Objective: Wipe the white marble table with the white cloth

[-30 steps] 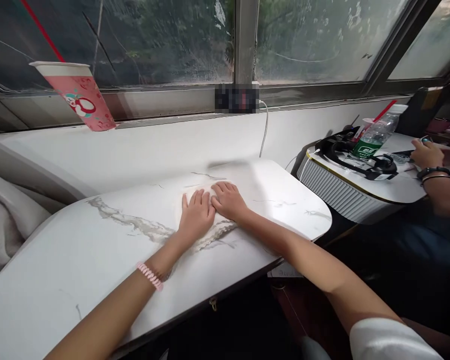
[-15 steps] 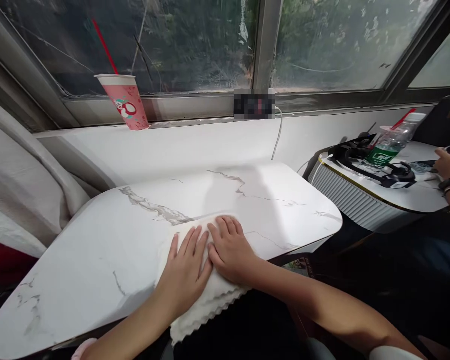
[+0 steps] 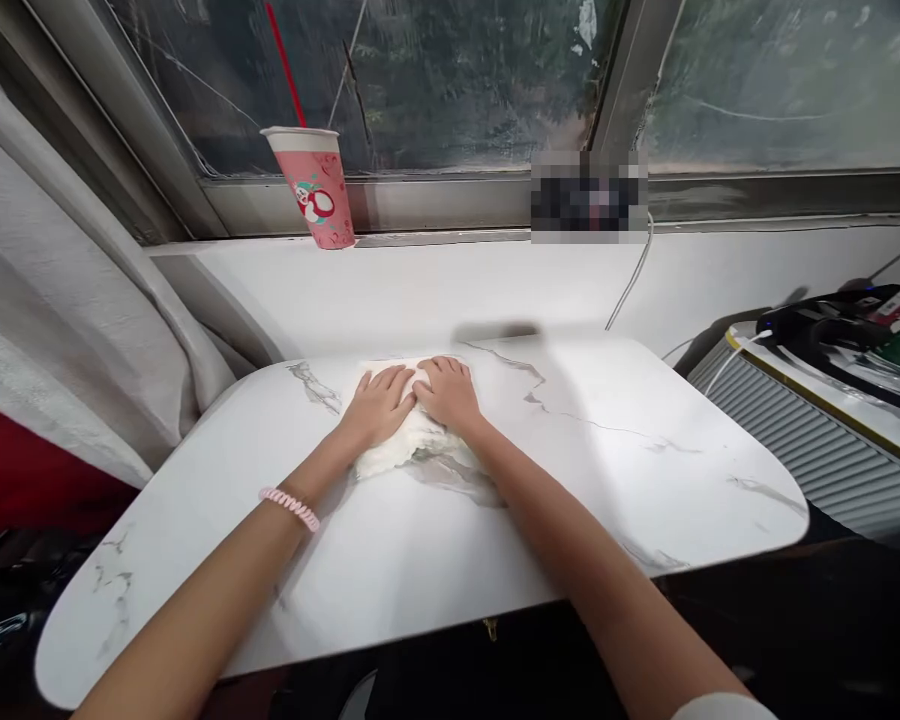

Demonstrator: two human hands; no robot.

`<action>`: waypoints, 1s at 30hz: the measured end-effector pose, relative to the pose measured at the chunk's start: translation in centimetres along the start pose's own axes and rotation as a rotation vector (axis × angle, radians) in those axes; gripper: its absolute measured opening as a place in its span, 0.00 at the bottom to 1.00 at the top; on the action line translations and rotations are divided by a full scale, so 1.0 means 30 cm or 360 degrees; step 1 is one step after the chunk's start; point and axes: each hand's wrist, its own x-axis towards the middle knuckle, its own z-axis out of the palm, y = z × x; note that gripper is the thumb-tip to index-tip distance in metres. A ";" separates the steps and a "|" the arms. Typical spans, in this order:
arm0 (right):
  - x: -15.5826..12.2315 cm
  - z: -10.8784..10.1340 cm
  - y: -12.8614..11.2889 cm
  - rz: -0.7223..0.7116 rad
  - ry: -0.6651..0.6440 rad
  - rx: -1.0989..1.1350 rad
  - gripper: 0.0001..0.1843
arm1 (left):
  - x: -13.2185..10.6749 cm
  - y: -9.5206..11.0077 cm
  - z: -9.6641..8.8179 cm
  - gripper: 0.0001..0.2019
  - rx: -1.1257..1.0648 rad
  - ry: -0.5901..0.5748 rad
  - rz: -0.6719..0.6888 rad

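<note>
A cream-white cloth (image 3: pixel 399 448) lies bunched on the white marble-patterned table (image 3: pixel 435 560), close to its back edge by the wall. My left hand (image 3: pixel 379 405) rests flat on the cloth's left part, fingers stretched forward. Beside it my right hand (image 3: pixel 447 393) presses on the right part, its fingers also laid out, and the two thumbs almost meet. Both palms cover much of the cloth, so its far portion is mostly hidden. A pink coiled band (image 3: pixel 290 508) circles my left wrist.
A pink paper cup (image 3: pixel 319 195) with a red straw stands on the window sill. Farther right on the sill is a blurred-out object (image 3: pixel 589 198) with a white cable (image 3: pixel 630 275). Curtains (image 3: pixel 67 240) hang at left. A ribbed white cabinet (image 3: pixel 765 430) with dark items stands at right.
Both hands have pushed the cloth forward from the table's front edge to near the back. The cloth has bunched up. The view has shifted left, and the other person's hand is out of sight.
</note>
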 end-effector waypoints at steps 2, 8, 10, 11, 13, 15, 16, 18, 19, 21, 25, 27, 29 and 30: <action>0.038 0.014 0.011 0.0034 0.0046 0.0029 0.16 | 0.048 -0.031 0.008 0.24 -0.0034 -0.0015 0.0006; 0.122 0.039 0.032 0.0129 0.0099 0.0017 0.16 | 0.156 -0.088 0.026 0.24 -0.0160 0.0065 0.0014; 0.144 0.044 0.035 0.0143 0.0109 -0.0016 0.16 | 0.183 -0.100 0.026 0.23 -0.0207 0.0079 0.0043; 0.154 0.047 0.037 0.0148 0.0112 -0.0031 0.16 | 0.195 -0.106 0.025 0.23 -0.0226 0.0082 0.0053; 0.173 0.052 0.042 0.0155 0.0113 -0.0056 0.16 | 0.217 -0.116 0.026 0.23 -0.0245 0.0092 0.0065; 0.192 0.057 0.048 0.0159 0.0113 -0.0072 0.16 | 0.236 -0.127 0.029 0.22 -0.0245 0.0115 0.0087; 0.201 0.059 0.052 0.0160 0.0113 -0.0081 0.16 | 0.245 -0.132 0.032 0.22 -0.0240 0.0127 0.0099; 0.221 0.067 0.058 0.0156 0.0107 -0.0117 0.17 | 0.261 -0.147 0.039 0.21 -0.0223 0.0146 0.0108; 0.231 0.071 0.060 0.0152 0.0105 -0.0141 0.17 | 0.268 -0.155 0.042 0.21 -0.0215 0.0151 0.0109; 0.249 0.081 0.060 0.0132 0.0114 -0.0187 0.17 | 0.281 -0.174 0.046 0.21 -0.0202 0.0157 0.0112; 0.274 0.101 0.043 0.0114 0.0192 -0.0239 0.16 | 0.296 -0.209 0.046 0.21 -0.0175 0.0164 0.0171; 0.280 0.108 0.030 0.0138 0.0217 -0.0284 0.16 | 0.300 -0.220 0.046 0.21 -0.0151 0.0162 0.0195; 0.282 0.113 0.020 0.0160 0.0230 -0.0327 0.16 | 0.303 -0.225 0.047 0.21 -0.0128 0.0165 0.0205; 0.283 0.115 0.016 0.0164 0.0233 -0.0344 0.16 | 0.303 -0.226 0.048 0.21 -0.0117 0.0169 0.0208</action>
